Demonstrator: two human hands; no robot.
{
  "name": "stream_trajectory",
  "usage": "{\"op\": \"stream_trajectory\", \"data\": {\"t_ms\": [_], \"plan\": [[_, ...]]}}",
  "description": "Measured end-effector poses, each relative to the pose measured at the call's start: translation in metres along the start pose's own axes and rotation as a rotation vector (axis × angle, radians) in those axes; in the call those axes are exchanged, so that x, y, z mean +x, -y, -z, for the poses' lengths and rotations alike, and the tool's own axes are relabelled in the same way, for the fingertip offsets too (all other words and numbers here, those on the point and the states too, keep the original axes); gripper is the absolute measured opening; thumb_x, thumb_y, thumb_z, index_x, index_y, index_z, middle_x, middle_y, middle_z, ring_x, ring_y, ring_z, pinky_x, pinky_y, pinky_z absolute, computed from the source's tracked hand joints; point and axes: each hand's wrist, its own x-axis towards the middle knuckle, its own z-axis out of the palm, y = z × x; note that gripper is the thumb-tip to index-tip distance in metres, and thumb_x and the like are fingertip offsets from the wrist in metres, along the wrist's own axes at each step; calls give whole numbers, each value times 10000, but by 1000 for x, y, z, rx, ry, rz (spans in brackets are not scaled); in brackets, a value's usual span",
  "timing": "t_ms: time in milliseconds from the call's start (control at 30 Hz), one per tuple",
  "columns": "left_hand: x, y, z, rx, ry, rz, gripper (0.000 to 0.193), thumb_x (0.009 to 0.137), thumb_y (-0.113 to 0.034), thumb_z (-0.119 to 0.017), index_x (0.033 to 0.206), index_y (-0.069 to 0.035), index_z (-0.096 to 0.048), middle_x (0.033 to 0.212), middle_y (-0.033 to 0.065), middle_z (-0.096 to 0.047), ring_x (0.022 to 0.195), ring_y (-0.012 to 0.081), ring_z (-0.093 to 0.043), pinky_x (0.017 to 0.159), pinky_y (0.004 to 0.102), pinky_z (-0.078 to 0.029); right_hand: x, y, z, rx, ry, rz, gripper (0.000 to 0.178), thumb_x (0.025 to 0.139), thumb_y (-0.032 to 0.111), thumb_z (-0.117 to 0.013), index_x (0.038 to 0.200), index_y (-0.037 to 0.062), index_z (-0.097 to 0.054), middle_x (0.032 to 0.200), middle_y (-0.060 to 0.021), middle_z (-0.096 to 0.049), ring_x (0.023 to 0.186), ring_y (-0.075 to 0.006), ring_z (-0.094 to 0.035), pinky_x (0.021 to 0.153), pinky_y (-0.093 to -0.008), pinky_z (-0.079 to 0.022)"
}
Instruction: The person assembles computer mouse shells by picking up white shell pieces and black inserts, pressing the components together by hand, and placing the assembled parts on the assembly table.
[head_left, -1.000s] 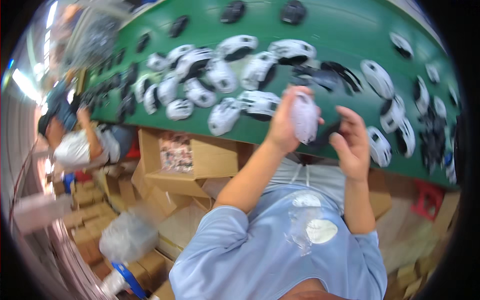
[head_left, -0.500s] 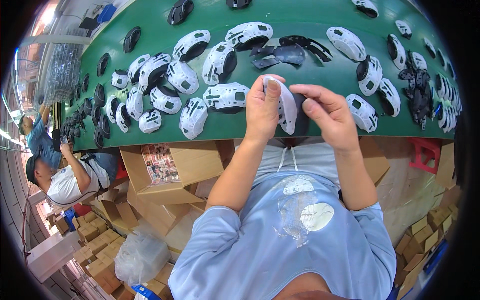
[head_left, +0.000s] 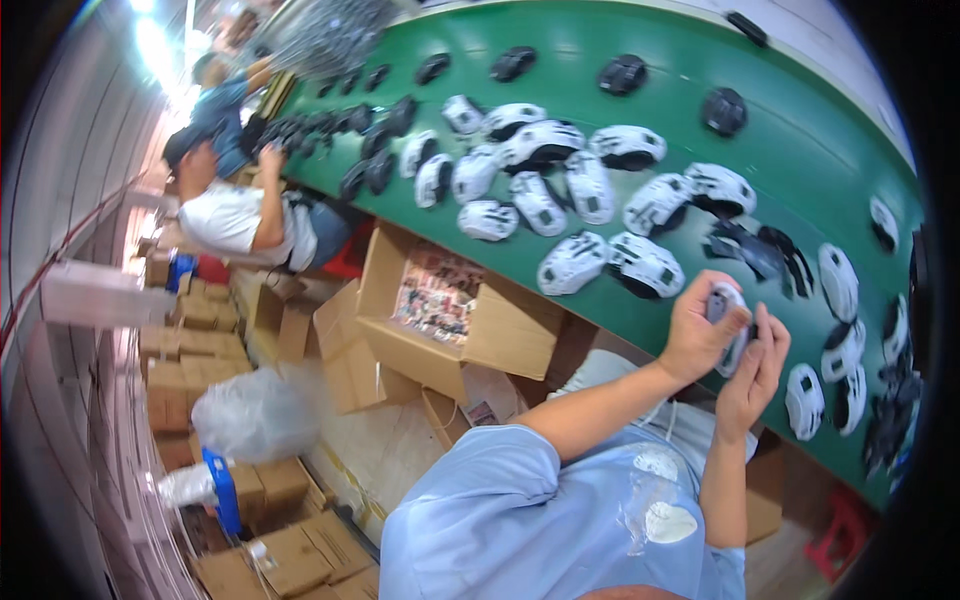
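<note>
Between my hands is a curved white shell piece [head_left: 735, 352] with a dark edge, held upright above the near edge of the green table. My left hand [head_left: 698, 325] is closed round it, thumb across its face. My right hand [head_left: 754, 378] presses against its right side, fingers together; its exact grip is partly hidden. Just beyond my hands lie dark loose curved parts [head_left: 745, 248]. Nearest on the left is a white shell with cutouts and a black underside [head_left: 645, 265]; a similar white shell [head_left: 804, 402] lies to the right.
Several more white shells [head_left: 540, 145] and black shells [head_left: 623, 74] are spread over the green table [head_left: 560, 85]. Open cardboard boxes [head_left: 510, 330] stand below its edge. A co-worker in white [head_left: 235, 215] sits at the left. A red stool [head_left: 838, 535] is at the lower right.
My view has turned left, so the table now slants and my hands appear farther right. The white shell piece has turned between my hands, and my right hand has come closer round it.
</note>
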Motion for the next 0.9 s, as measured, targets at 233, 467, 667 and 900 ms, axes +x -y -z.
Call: {"op": "stream_trajectory", "data": {"t_ms": [233, 467, 667, 900], "plan": [[-3, -2, -1, 135, 27, -50, 442, 894, -295, -787, 1180, -46, -560, 897, -12, -604, 815, 40, -540, 702, 215, -461, -9, -19, 5, -135, -27, 74, 416, 1062, 165, -437, 1383, -83, -531, 1314, -177, -569, 1130, -253, -565, 981, -350, -428], [0, -16, 14, 250, 68, -26, 126, 918, -109, -708, 1009, -28, -676, 981, 68, -688, 895, 127, -630, 825, 297, -522, -5, -13, 8, 180, -168, -104, 351, 1057, 147, -469, 1287, -89, -590, 1304, -160, -619, 1191, -223, -570, 1000, -338, -449], [4, -10, 20, -154, 51, -155, 286, 940, -207, -727, 1088, -25, -563, 1028, 141, -675, 927, 173, -633, 829, 313, -526, 15, 13, -3, 209, -43, 139, 334, 917, 156, -708, 1208, -8, -691, 1131, -151, -708, 986, -247, -628, 878, -346, -491], [-2, 0, 11, -82, 124, -271, 295, 939, -224, -728, 1076, -36, -547, 1037, 149, -656, 941, 187, -621, 831, 315, -518, 1, 4, 5, 318, -46, 48, 343, 935, 181, -691, 1235, 14, -694, 1134, -139, -696, 1012, -229, -602, 871, -324, -479]]}}
